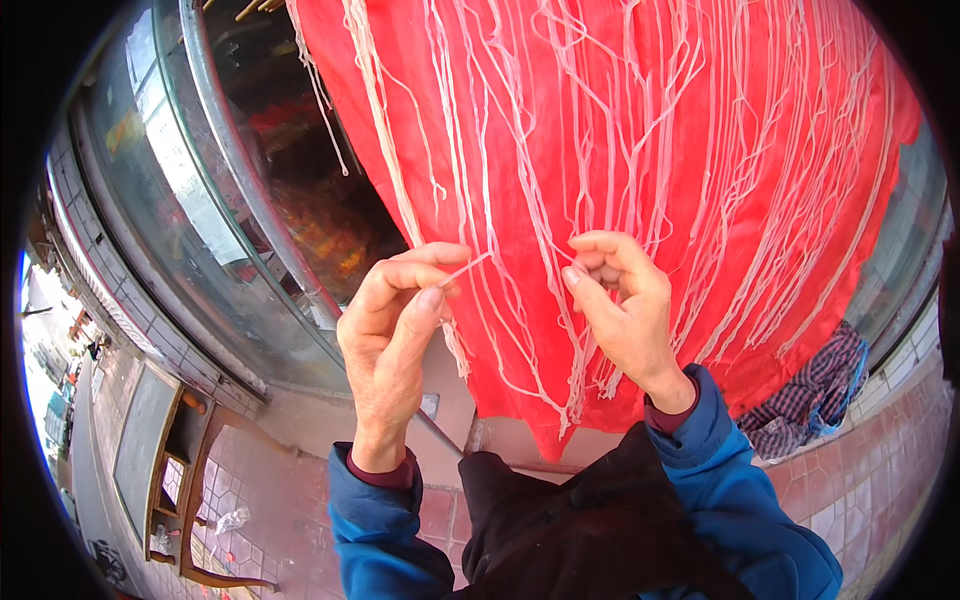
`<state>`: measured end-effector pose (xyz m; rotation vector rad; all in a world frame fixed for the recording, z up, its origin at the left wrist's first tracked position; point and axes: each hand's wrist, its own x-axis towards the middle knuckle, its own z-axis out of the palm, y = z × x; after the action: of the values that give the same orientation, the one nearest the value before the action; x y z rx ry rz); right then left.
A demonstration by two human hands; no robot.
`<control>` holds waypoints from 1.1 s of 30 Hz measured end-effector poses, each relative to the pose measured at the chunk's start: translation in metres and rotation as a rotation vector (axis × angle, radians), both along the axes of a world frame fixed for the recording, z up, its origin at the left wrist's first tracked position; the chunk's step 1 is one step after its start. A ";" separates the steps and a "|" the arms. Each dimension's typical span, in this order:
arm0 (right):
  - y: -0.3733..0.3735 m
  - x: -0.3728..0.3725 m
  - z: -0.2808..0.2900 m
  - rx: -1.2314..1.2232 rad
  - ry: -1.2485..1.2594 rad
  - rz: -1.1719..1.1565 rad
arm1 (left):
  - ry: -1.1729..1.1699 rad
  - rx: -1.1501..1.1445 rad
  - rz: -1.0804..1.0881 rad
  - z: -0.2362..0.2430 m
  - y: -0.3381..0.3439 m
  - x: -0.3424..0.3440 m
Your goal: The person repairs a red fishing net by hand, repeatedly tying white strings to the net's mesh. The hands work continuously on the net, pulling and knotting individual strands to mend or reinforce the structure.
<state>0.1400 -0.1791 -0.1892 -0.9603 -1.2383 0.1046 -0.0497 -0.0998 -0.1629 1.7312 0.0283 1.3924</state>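
A large red cloth (520,200) hangs in front of me, with many long pale strands (470,110) running down over it. My left hand (385,330) is at the left part of the cloth, thumb and forefinger pinching a short, straight whitish strip (468,269) that points up to the right. My right hand (628,312) is level with it over the middle of the cloth, its fingers curled and thumb pressed to the forefinger, where a pale strand meets the fingertips. Whatever lies inside the right pinch is mostly hidden. Lower down, several strand ends gather in a clump (572,405).
A metal-framed glass door (170,150) stands at the left, beside a dark opening. On the tiled pavement is a worn wooden desk (165,470). A checked cloth bundle (815,390) lies at the right, beside the red cloth's edge. Dark fabric covers my lap.
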 end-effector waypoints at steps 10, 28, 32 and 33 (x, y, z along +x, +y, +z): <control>-0.008 -0.011 0.013 -0.164 0.096 0.344 | 0.139 0.470 0.395 -0.024 -0.023 0.007; -0.033 0.018 -0.010 -0.341 0.524 0.829 | 0.069 0.339 0.509 -0.055 -0.030 0.045; -0.045 0.015 -0.022 -0.334 0.482 0.896 | 0.186 0.403 0.541 -0.059 -0.024 0.059; -0.051 0.014 -0.026 -0.336 0.502 0.915 | 0.198 0.447 0.520 -0.061 -0.025 0.059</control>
<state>0.1537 -0.2300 -0.2150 -0.5186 -1.1093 1.2282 0.0095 -0.1249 -0.2243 2.3474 0.3173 1.6788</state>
